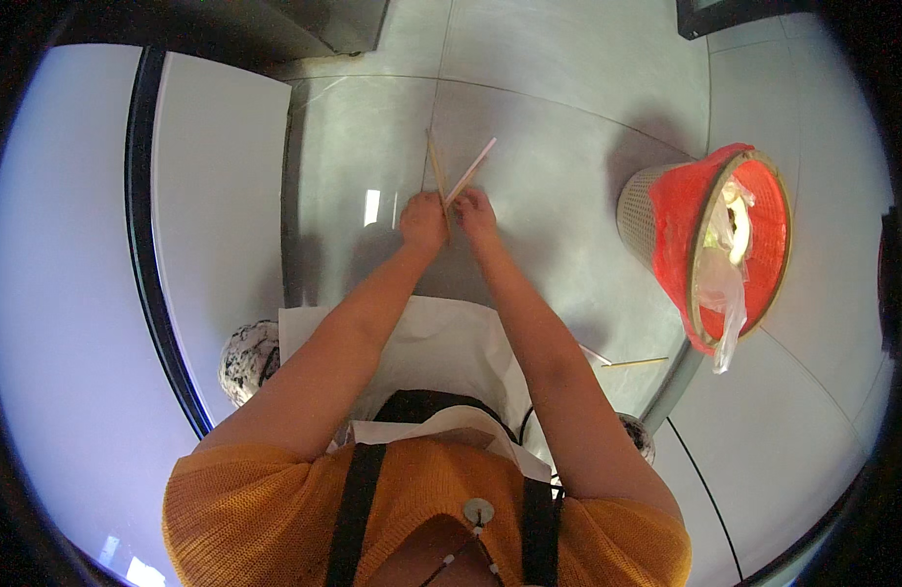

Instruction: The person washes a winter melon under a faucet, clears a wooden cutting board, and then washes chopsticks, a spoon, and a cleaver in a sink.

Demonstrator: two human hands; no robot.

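Note:
My left hand (423,220) is closed around a thin tan stick (437,165) that points up and slightly left, its lower end showing below the fist. Close beside it, my right hand (477,214) has its fingers at the lower end of a pale pinkish stick (473,169) slanting up to the right. The two sticks meet or cross in a V between the hands. Fingertips are partly hidden, and whether a further stick lies alongside either one is unclear. Both hands are low over the grey tiled floor (539,169).
To the right stands a perforated waste basket (638,213) lined with a red bag (678,220), holding a clear plastic bag (722,282) and scraps. A tan stick (634,362) and a whitish stick (596,356) lie on the floor by my right arm. White panels (216,183) rise at left.

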